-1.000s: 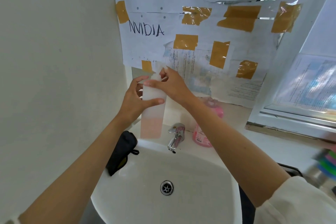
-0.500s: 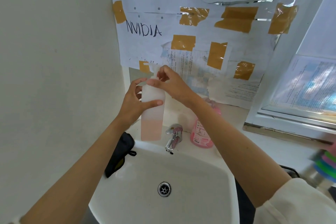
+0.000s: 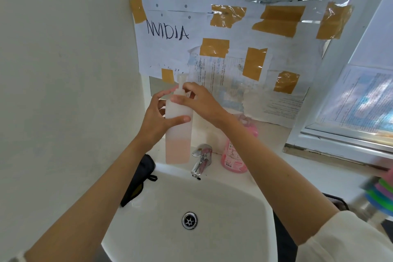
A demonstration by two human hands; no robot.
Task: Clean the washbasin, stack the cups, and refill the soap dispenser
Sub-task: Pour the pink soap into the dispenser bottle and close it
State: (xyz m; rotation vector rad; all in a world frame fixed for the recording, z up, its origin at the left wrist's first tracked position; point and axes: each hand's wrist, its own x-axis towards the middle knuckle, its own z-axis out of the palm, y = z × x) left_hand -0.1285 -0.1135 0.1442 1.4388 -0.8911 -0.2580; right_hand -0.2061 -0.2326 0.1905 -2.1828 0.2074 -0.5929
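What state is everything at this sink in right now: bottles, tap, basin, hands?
Soap dispenser: upright on the basin ledge, pink soap filling only the bottom part.
Left hand: grips the dispenser body.
Right hand: fingers curled round the dispenser's top.
Pink refill bottle: standing beside the tap.
Tap: no water running.
Washbasin: drain open, no standing water.

white washbasin [image 3: 223,219] with translucent dispenser bottle [image 3: 178,134], chrome tap [image 3: 201,159], pink bottle [image 3: 234,159], black pouch [image 3: 139,178] on its rim

Bright daylight from right window [image 3: 361,100], soft shadows, blurred, warped right edge
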